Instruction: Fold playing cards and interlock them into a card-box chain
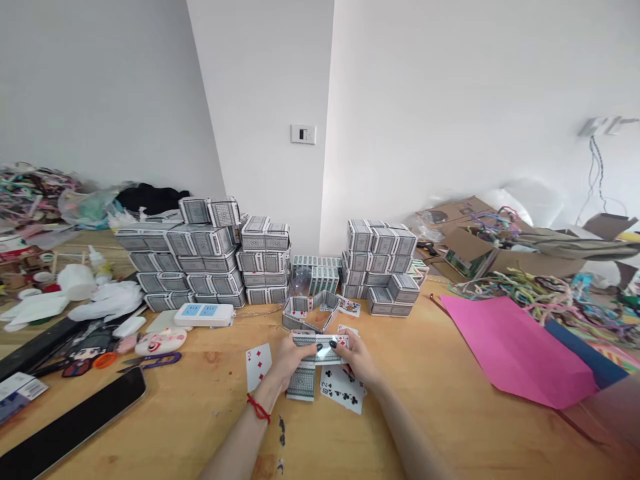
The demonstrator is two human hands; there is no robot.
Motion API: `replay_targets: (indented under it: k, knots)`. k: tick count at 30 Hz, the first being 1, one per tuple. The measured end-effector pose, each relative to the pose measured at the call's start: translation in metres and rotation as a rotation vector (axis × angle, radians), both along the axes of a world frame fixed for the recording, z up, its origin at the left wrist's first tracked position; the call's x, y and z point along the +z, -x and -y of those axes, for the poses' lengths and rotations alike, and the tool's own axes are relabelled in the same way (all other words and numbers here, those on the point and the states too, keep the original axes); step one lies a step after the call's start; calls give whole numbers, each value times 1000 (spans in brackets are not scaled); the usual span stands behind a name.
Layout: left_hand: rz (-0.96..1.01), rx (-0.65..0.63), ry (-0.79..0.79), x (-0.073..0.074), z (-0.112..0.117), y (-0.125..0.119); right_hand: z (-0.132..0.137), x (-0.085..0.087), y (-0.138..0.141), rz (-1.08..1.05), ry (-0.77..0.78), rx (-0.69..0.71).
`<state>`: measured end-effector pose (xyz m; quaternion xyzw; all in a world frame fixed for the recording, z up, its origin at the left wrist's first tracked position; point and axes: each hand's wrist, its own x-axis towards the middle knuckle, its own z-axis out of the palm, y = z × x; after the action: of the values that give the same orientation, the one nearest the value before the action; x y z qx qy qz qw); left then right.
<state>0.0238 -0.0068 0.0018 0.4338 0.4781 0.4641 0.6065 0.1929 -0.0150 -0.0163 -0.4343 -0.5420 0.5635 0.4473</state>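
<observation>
My left hand (286, 360) and my right hand (361, 360) grip the two ends of grey-backed playing cards (306, 340), thumbs on top. The cards look joined or overlapped; I cannot tell how many there are. Below my left fingers another patterned card back (301, 384) shows, perhaps part of the same piece. Face-up club cards (343, 389) lie under my right hand, and a diamond card (258, 367) lies to the left of my left wrist. Just beyond my hands stands an open ring of folded cards (295, 320).
Stacked blocks of folded cards stand at the back left (215, 260) and back right (383, 243). A power strip (205, 315), scissors (155, 360) and a phone (75, 423) are on the left. Pink paper (510, 347) and tangled cords (540, 287) lie on the right.
</observation>
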Motion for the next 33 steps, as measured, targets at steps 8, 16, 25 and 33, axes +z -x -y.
replay_targets:
  k: [8,16,25,33]
  knots:
    - [125,-85,128,8,3,5,1,2,-4,-61,35,40]
    - [-32,-18,0,7,0,4,1,3,0,-36,-32,-105]
    - [-25,-35,-5,4,1,3,-2,-9,5,23,-60,-85]
    - [-7,-45,-1,0,2,4,-3,-12,5,-1,-29,-99]
